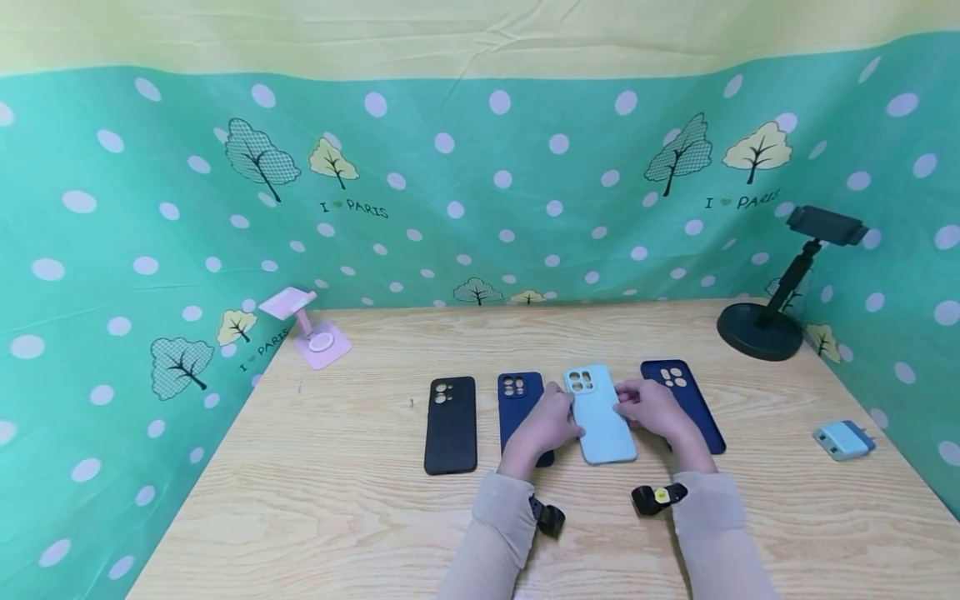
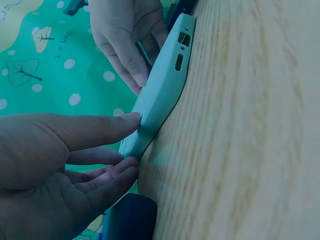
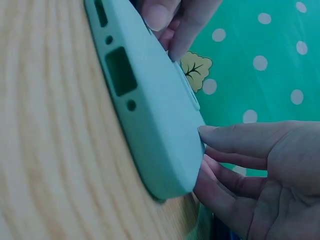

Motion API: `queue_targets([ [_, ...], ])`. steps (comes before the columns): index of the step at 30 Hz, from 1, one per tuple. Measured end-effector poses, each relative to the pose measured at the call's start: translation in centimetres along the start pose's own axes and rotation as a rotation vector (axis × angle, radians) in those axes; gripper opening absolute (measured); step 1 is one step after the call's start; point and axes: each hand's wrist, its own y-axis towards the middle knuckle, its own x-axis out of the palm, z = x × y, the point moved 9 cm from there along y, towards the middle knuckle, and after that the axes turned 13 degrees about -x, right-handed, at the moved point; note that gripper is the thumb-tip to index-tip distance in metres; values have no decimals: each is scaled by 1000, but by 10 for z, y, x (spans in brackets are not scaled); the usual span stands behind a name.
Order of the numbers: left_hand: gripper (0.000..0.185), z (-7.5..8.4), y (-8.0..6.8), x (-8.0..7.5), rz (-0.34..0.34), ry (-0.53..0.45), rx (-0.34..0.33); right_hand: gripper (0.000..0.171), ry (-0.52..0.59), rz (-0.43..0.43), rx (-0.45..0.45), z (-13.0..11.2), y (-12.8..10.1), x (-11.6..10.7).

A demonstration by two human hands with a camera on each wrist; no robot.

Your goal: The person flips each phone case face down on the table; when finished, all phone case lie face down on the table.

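Here, both hands' straight fingers [image 2: 120,122] touch the pale-blue silicone phone case's [image 1: 597,414] edges on the wooden counter [image 1: 337,500]; lifting it likely needs a firmer pinch.

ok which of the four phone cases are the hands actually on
The light blue case, third from the left in the row. The left hand and right hand touch its two long edges. The black case lies untouched, and the two navy ones sit beside or under the hands.

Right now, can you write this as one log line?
left hand: touches light blue case | right hand: touches same case | case: flat on table
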Motion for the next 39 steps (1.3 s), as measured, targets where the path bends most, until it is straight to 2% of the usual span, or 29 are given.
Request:
queue_targets([
  [10, 44, 1, 1, 0, 16, -6, 8, 42, -16, 4, 15, 0, 1, 0],
  [14, 53, 0, 1, 0, 17, -8, -6, 41, -35, 4, 12, -1, 2, 0],
  [18, 63, -1, 1, 0, 6, -11, -19, 42, -23, -15, -15, -4, 0, -2],
  [22, 66, 3, -2, -2, -3, -18, -10, 43, -17, -5, -64, -5, -6, -16],
  [26, 67, 13, -4, -5, 33, 23, 1, 44, -26, 59, -101, -1, -16, -40],
  [30, 63, 30, -5, -3, 83, 36, 32, 46, -58, 127, -63, 14, -29, -66],
  [36, 56, 57, -4, 18, 21, -75, 113, 51, -158, 167, 26, 40, -50, -91],
  [39, 55, 68, -3, 26, 3, -62, 137, 51, -166, 170, 54, 48, -56, -95],
])
